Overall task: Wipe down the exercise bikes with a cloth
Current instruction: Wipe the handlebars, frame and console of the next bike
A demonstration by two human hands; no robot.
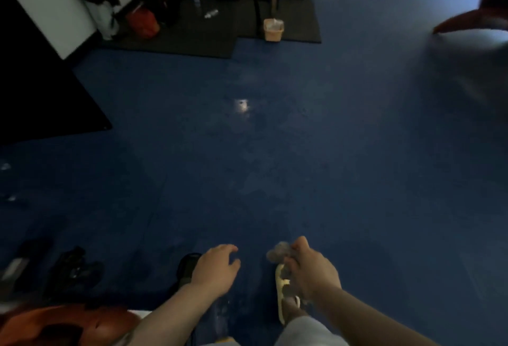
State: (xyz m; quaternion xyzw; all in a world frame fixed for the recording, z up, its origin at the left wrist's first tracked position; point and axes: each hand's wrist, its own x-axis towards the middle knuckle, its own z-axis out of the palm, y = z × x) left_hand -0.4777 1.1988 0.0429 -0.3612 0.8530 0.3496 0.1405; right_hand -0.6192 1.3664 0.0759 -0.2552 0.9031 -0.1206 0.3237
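The right hand [310, 271] fingers pinched a bunched grey cloth [279, 253] above the blue floor [275, 139]; the left hand [217, 268] fingers were spread, empty.

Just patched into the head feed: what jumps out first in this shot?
The wide dark blue floor fills most of the view, with a bright glint of reflected light near its centre. At the bottom, the right hand holds a crumpled grey cloth in a closed grip, while the left hand hangs open and empty beside it. Far back, a small beige waste bin stands on a black mat.
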